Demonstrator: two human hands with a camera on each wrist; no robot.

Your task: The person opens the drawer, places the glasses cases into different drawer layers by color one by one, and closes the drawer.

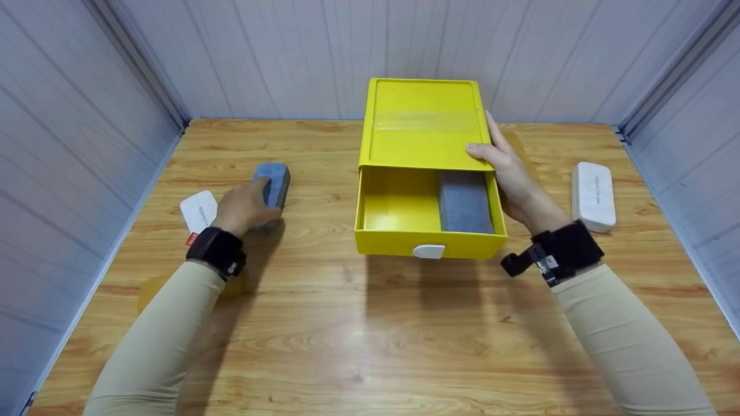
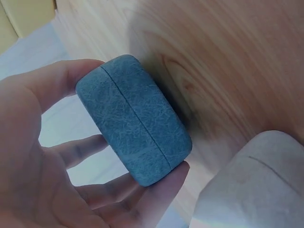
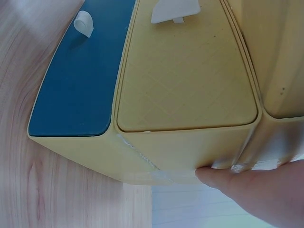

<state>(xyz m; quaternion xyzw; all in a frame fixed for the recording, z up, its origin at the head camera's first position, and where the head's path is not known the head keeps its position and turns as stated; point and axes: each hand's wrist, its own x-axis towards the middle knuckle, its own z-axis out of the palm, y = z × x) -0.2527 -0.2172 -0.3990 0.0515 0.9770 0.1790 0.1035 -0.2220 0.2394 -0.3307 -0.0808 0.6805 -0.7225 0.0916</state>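
Note:
At the left, my left hand (image 1: 245,206) grips a blue-grey glasses case (image 1: 272,171), thumb on one side and fingers on the other. The left wrist view shows its rounded end with a seam running across. Whether its underside touches the table, I cannot tell. In the middle stands a yellow drawer cabinet (image 1: 428,138), its top drawer (image 1: 399,241) pulled out. A grey box-like case (image 1: 465,202) lies at the drawer's right side. My right hand (image 1: 514,179) rests against the cabinet's right side, thumb on the top edge, fingers fairly straight.
A white case (image 1: 199,210) with a red tag (image 1: 192,238) sits beside my left wrist. Another white case (image 1: 594,196) lies on the right. Below the open drawer, the right wrist view shows a yellow drawer front (image 3: 185,80) and a blue one (image 3: 83,85). Panelled walls (image 1: 277,58) surround the table.

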